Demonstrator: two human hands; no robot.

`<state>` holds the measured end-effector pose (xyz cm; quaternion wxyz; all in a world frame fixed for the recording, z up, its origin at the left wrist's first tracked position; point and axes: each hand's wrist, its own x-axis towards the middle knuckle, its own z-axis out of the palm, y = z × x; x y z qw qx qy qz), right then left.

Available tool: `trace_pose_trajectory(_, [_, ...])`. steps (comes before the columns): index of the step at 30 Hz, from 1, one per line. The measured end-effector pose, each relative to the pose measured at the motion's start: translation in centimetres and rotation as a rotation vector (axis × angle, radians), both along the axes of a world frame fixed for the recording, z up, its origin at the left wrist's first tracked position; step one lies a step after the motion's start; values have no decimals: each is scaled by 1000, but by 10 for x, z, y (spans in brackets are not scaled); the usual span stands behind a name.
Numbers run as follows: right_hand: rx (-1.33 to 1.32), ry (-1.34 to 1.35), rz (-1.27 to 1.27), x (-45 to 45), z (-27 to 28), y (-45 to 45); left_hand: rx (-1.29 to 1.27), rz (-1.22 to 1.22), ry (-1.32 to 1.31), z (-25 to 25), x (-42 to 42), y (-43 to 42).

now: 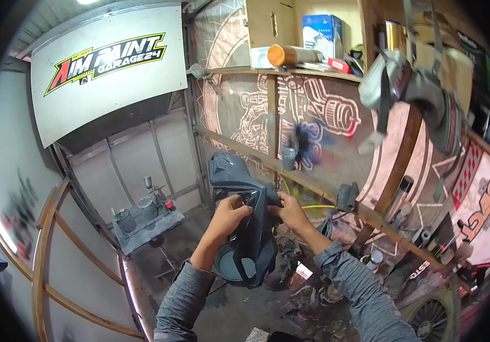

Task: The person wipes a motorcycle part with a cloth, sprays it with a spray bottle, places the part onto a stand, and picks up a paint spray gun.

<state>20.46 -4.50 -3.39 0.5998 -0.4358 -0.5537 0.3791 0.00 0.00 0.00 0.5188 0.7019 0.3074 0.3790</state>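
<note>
In the middle of the head view, a dark grey plastic body panel (236, 179), with angular facets and a glossy black inner part, is held up between my hands. My left hand (231, 216) pinches its near left side, thumb and fingers closed on the edge. On the opposite side, my right hand (290, 214) grips the panel's edge with fingers curled around it, partly hidden behind it. Below and partly behind the panel's lower end is a round bucket (227, 271) with a pale blue-grey inside.
A small stand (152, 231) at left carries cups and a spray gun (155, 191). Wooden rails (42, 256) line the left wall. Respirator masks (385, 80) hang at upper right beside a shelf (313, 70) with cans. A round fan (426, 319) stands lower right.
</note>
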Motion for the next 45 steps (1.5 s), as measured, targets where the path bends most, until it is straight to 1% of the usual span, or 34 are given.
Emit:
trace_pose_trajectory(2, [-128, 71, 71, -2, -6, -7, -5, -17, 52, -5, -6, -7])
trace_pose_trajectory(3, [-115, -56, 64, 23, 63, 19, 13, -16, -74, 39, 15, 16])
trace_pose_trajectory(5, [-154, -131, 52, 12, 69, 24, 78, 0, -56, 50, 2, 18])
trace_pose_trajectory(6, [-155, -109, 46, 4, 70, 30, 155, -8, -37, 57, -5, 26])
trace_pose_trajectory(8, [89, -92, 89, 1, 77, 41, 160, 27, -84, 65, -3, 33])
trace_pose_trajectory(10, [60, -89, 51, -4, 95, 38, 157, 18, -78, 81, -2, 40])
trace_pose_trajectory(11, [32, -88, 25, -7, 105, 35, 237, 50, -16, 86, -1, 43])
trace_pose_trajectory(12, [66, -101, 7, -6, 113, 35, 320, 83, 42, 92, -1, 47])
trace_pose_trajectory(13, [71, -94, -9, -2, 119, 39, 326, 67, 47, 102, -1, 48])
trace_pose_trajectory(15, [51, -129, -99, 10, 129, 48, 416, 62, 202, 119, 2, 46])
trace_pose_trajectory(16, [109, -233, -175, 15, 134, 50, 500, 83, 195, 125, 5, 46])
trace_pose_trajectory(17, [114, -236, -192, 21, 138, 50, 509, 69, 188, 134, 5, 44])
trace_pose_trajectory(19, [137, -310, -296, 26, 161, 38, 509, 36, 322, 160, 4, 36])
trace_pose_trajectory(20, [143, -310, -322, 32, 167, 33, 618, 40, 229, 157, 8, 46])
trace_pose_trajectory(21, [143, -365, -359, 39, 173, 28, 658, 33, 259, 167, 8, 47])
trace_pose_trajectory(23, [143, -476, -436, 53, 189, 19, 798, 59, 135, 186, 16, 58])
trace_pose_trajectory(24, [149, -480, -460, 60, 199, 14, 764, 31, 59, 200, 22, 54])
trace_pose_trajectory(25, [165, -524, -471, 64, 208, 9, 774, 12, 50, 210, 33, 56])
trace_pose_trajectory(27, [185, -571, -500, 66, 227, -2, 1058, 2, -233, 229, 58, 59])
trace_pose_trajectory(28, [243, -690, -566, 61, 240, -10, 928, -78, -144, 240, 65, 57])
trace_pose_trajectory(29, [296, -813, -631, 55, 251, -19, 933, -97, -159, 249, 75, 59])
trace_pose_trajectory(30, [356, -903, -693, 49, 262, -27, 1014, -133, -163, 260, 87, 63])
trace_pose_trajectory(31, [356, -911, -716, 54, 266, -27, 1096, -169, -166, 273, 99, 67])
trace_pose_trajectory(32, [372, -1025, -735, 60, 270, -24, 1095, -236, -136, 286, 110, 70])
trace_pose_trajectory(33, [389, -1141, -749, 65, 275, -22, 1106, -245, -151, 298, 125, 76])
trace_pose_trajectory(34, [393, -1250, -810, 63, 278, -25, 1196, -239, -149, 307, 144, 83])
trace_pose_trajectory(35, [393, -1262, -822, 61, 281, -26, 1281, -231, -147, 316, 162, 89])
trace_pose_trajectory(36, [342, -1272, -822, 60, 285, -26, 1309, -204, -84, 328, 176, 89])
trace_pose_trajectory(37, [289, -1282, -819, 58, 290, -26, 1313, -208, -100, 340, 193, 93])
trace_pose_trajectory(39, [254, -1271, -831, 60, 291, -22, 1424, -326, -14, 359, 224, 98])
trace_pose_trajectory(40, [214, -1331, -855, 69, 290, -15, 1428, -330, -26, 365, 238, 97])
trace_pose_trajectory(42, [185, -1413, -859, 69, 294, -18, 1303, -418, 142, 376, 261, 93])
trace_pose_trajectory(43, [189, -1423, -873, 70, 295, -19, 1306, -528, 159, 381, 270, 97])
trace_pose_trajectory(45, [112, -1407, -837, 70, 294, -21, 1461, -487, 152, 381, 301, 108])
